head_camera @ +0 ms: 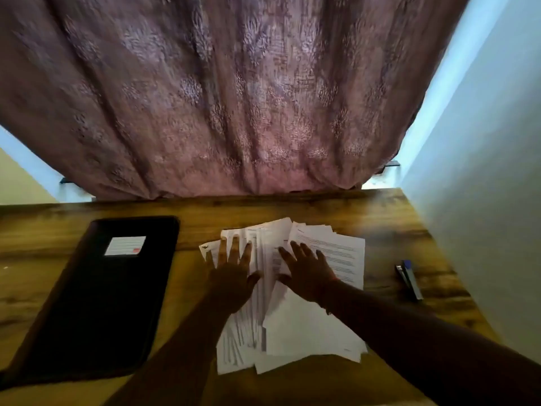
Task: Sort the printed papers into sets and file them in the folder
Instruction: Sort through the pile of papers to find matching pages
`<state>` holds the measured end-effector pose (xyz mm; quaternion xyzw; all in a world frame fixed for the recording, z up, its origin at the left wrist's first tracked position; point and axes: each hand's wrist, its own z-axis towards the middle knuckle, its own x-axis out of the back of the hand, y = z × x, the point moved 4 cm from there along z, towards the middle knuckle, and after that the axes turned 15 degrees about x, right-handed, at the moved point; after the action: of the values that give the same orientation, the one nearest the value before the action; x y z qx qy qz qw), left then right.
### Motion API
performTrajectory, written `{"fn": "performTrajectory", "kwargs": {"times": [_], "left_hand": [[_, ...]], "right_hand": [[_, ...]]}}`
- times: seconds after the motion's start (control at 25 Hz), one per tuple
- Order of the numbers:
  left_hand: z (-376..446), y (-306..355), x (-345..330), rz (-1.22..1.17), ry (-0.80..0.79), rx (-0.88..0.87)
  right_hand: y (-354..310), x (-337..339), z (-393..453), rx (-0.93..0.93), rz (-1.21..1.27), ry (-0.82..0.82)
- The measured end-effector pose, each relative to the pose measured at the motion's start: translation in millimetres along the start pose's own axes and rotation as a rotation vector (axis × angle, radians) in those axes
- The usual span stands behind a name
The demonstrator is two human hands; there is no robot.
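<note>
The job looks like it has only just begun. The printed papers lie in one big messy pile on the wooden table, spread out like a fan, with many sheets on top of each other and pointing different ways. There are no neat sets to see yet. The left hand rests flat on the left side of the pile, and its fingers are straight and spread out, holding nothing. The right hand rests flat on the right side of the pile, and its fingers are straight and spread too, pressing on the top sheets but not grabbing any. The black folder lies to the left of the pile, not touching it. It is shut, with a small white label on its cover, and no paper seems to be in it yet. A blue stapler lies to the right of the pile, a little apart from it, and no hand is near it. So I think almost everything is left to do: pick the sheets apart, make the sets, maybe staple them, open the folder and put them in.
</note>
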<state>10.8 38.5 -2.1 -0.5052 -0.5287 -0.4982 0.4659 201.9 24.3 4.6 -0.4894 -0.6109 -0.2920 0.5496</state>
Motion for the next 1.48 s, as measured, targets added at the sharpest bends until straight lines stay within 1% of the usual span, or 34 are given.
{"fn": "performTrajectory", "kwargs": {"times": [0.04,0.08,0.16,0.28,0.32,0.44,0.52,0.6,0.72,0.8,0.96,1.08,1.2,1.28,1.4,1.48], "left_hand": [[-3.1,10.4,0.5,0.012,-0.024,0.003],[-1.8,17.8,-1.6,0.020,0.019,-0.003],[-6.8,30.2,-8.2,0.070,-0.025,-0.049],[-5.9,36.7,-16.3,0.023,-0.072,-0.088],[-5.3,36.2,-15.4,0.001,-0.082,-0.106],[-4.1,34.4,-16.8,-0.077,-0.113,-0.081],[-0.6,34.1,-18.7,-0.133,-0.146,-0.036],[2.8,32.8,-21.5,-0.180,-0.158,-0.005],[3.0,27.5,-26.2,-0.204,-0.136,-0.030],[3.3,25.5,-29.8,-0.250,-0.144,-0.016],[15.4,27.8,-30.7,-0.465,-0.224,0.128],[20.7,30.7,-25.4,-0.518,-0.221,0.214],[16.5,36.0,-21.3,-0.565,-0.158,0.262],[10.2,40.7,-18.7,-0.572,-0.123,0.244],[3.6,44.4,-17.7,-0.491,-0.118,0.163],[1.3,46.2,-16.8,-0.432,-0.106,0.115]], "right_hand": [[4.4,-1.7,-2.8,0.021,-0.024,0.012],[8.0,-2.0,-2.8,0.022,-0.053,0.033],[10.2,-6.3,-1.3,0.037,-0.064,0.049],[9.2,-3.9,11.9,0.038,-0.043,0.018],[9.8,-4.0,16.0,0.006,-0.013,0.013],[6.0,-1.8,19.6,-0.110,0.086,0.084],[4.5,-1.3,21.2,-0.117,0.092,0.088],[4.7,0.4,21.5,-0.098,0.121,0.047],[8.4,2.0,23.0,-0.090,0.232,0.046],[6.7,1.4,23.9,-0.111,0.250,0.089],[-5.2,-8.1,24.2,-0.258,0.241,0.270],[-15.0,-13.7,18.3,-0.326,0.251,0.364],[-19.1,-15.3,16.0,-0.302,0.274,0.366],[-16.7,-13.1,14.9,-0.285,0.294,0.361],[-12.9,-11.3,14.4,-0.300,0.327,0.376],[-11.7,-11.8,15.5,-0.334,0.387,0.417]]}}
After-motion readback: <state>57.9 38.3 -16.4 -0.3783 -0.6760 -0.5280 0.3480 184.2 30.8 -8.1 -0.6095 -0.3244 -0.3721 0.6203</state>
